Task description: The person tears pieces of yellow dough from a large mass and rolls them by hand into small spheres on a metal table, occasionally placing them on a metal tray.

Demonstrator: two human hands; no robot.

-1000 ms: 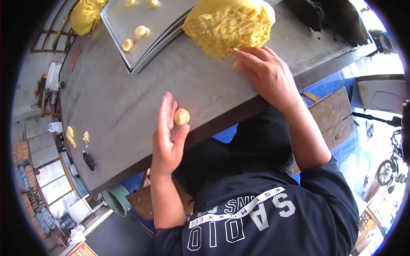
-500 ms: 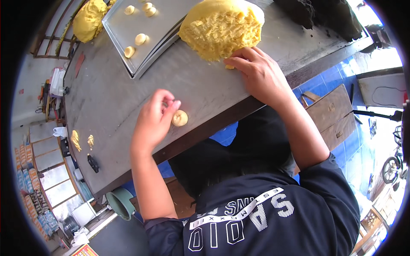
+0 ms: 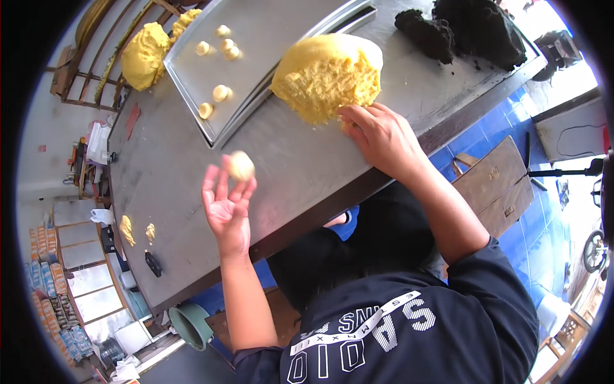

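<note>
My left hand [image 3: 229,208] is turned palm up above the table, and at its fingertips is a small, pale yellow dough ball [image 3: 242,165], slightly blurred. My right hand [image 3: 387,137] is at the near edge of a large yellow dough mound [image 3: 329,73], whose front is rough and torn. Its thumb and fingers pinch a small bit of dough, mostly hidden by the hand. Just beyond my left hand lies a metal baking tray [image 3: 192,102], with several small dough balls [image 3: 219,93] spaced in groups on it.
Dark, crumbly lumps [image 3: 483,32] sit at the table's far right. Another yellow dough mass [image 3: 144,57] is behind the tray's left side. Dough scraps [image 3: 127,230] and a small black object [image 3: 153,263] lie at the left. A green bucket [image 3: 190,328] stands below the table edge.
The dough ball has left the tabletop and is up at my left fingertips; that hand has turned palm up. My right hand stays at the mound. The whole view has shifted slightly.
</note>
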